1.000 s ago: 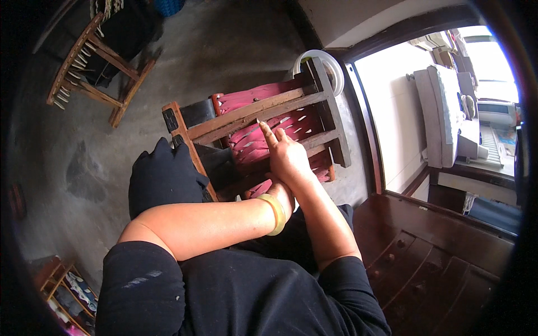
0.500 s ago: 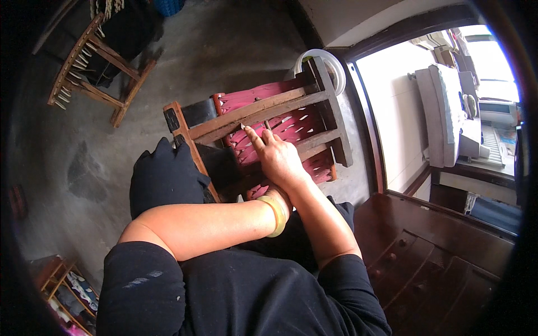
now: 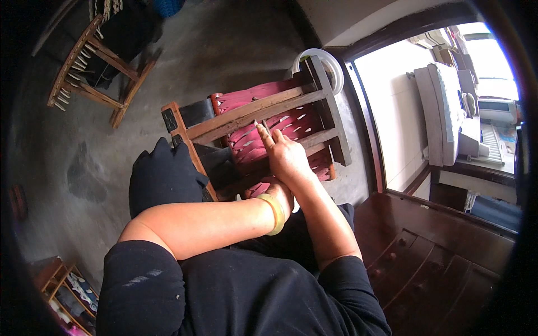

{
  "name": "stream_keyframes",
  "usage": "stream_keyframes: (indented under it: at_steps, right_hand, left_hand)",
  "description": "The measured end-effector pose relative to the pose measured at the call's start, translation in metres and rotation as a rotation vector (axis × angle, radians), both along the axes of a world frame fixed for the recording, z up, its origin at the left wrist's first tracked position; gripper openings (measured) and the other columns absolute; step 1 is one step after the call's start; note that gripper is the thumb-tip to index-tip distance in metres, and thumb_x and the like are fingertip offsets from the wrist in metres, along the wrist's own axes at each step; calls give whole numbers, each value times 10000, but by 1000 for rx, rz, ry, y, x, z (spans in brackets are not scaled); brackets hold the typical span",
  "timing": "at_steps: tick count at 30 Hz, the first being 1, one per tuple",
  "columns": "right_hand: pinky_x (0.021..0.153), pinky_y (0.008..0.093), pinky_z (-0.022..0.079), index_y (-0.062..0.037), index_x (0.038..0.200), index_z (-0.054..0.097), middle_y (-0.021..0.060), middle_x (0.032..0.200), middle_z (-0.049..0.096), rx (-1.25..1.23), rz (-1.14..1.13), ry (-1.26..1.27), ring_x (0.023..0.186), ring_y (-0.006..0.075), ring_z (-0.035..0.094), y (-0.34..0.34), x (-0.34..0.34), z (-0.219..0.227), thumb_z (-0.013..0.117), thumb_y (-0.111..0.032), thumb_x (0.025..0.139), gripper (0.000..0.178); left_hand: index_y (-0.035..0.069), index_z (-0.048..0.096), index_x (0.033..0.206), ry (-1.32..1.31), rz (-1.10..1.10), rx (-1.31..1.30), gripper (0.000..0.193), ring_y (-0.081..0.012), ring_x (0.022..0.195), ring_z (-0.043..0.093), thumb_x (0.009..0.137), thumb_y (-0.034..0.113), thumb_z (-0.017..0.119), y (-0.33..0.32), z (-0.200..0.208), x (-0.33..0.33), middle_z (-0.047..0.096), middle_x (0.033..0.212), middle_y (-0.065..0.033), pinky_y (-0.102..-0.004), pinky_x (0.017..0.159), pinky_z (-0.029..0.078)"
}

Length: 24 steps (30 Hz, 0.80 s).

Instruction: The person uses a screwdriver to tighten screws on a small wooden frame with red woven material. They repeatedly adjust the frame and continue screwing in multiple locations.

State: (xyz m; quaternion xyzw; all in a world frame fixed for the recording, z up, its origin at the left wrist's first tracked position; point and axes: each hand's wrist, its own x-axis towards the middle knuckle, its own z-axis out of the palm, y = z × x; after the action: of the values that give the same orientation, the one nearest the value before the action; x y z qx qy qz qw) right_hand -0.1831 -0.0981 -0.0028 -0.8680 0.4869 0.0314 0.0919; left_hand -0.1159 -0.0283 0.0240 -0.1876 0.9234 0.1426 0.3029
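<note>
A wooden stool point(image 3: 290, 104) lies tipped in front of me, its seat woven from pinkish-red straps point(image 3: 252, 137). My right hand point(image 3: 288, 157) is over the woven part, just below a wooden bar. Its fingers are closed together near a thin dark stick-like piece point(image 3: 265, 124) and a small pale tip; what exactly they hold is too small to make out. My left arm, with a pale yellow-green bangle point(image 3: 277, 215), crosses under my right wrist. Only the back part of my left hand point(image 3: 283, 194) shows there; its fingers are hidden.
Behind the stool stands a white bucket point(image 3: 335, 75). A wooden frame with several pale pegs or cord ends point(image 3: 103, 70) is at the far left. On the right are a dark wooden panel point(image 3: 437, 269) and a doorway into a bright room. A small shelf point(image 3: 59, 280) is at lower left.
My right hand has shifted slightly to the right along the wooden bar, its fingertips moving with it. The stool has shifted very slightly; the left arm stays nearly where it was.
</note>
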Motion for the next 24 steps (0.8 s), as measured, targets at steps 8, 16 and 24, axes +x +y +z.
stream_keyframes:
  at_steps: [8,16,24]
  right_hand:
    - [680,405,554,-90,1460,318,188,1036,546,-21,-218,9,877,334,632,-2,-4,14,521,-30,819,676]
    - [720,398,553,-64,1472,293,187,1073,577,55,-86,155,902,315,635,0,-4,8,529,-66,837,679]
    - [697,415,553,-85,1476,282,185,1039,569,18,-127,61,887,331,633,1,-5,8,535,-35,803,721]
  left_hand:
    - [140,692,1128,31,13,-26,458,-308,1036,624,883,498,545,-7,10,1,663,1158,-94,-544,789,513]
    - [121,698,1111,25,-8,13,409,-319,978,645,886,425,542,-6,4,-1,669,1141,-110,-567,761,510]
    - [88,682,1138,-23,11,25,370,-374,1023,618,907,324,515,-6,11,-1,636,1199,-147,-609,736,504]
